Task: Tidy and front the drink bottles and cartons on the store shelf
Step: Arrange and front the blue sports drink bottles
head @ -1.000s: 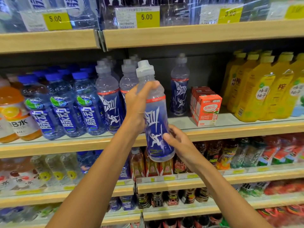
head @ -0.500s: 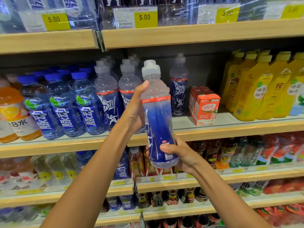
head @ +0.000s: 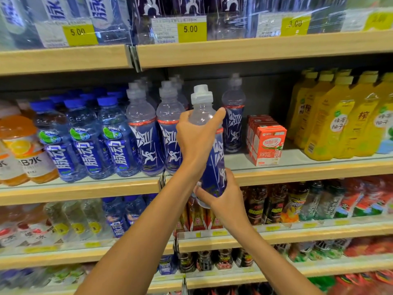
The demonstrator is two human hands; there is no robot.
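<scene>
I hold a clear sports bottle [head: 214, 158] with a dark blue label and a white sport cap upright in front of the middle shelf [head: 297, 171]. My left hand [head: 194, 141] wraps its upper body from the left. My right hand [head: 221, 196] cups its base from below. Two matching bottles [head: 157, 133] stand at the shelf front to its left, and one more [head: 232, 122] stands further back on the right. Red drink cartons [head: 266, 141] sit in a row right of the gap.
Blue-capped water bottles [head: 85, 141] and orange drink bottles [head: 23, 150] fill the shelf's left side. Yellow juice bottles [head: 340, 118] fill the right. Above is a shelf with price tags [head: 190, 28]. Lower shelves hold several small bottles and cartons.
The bottle has been turned in my hands, so the white figure on its label shows again at the right side. My left hand has moved higher on the bottle.
</scene>
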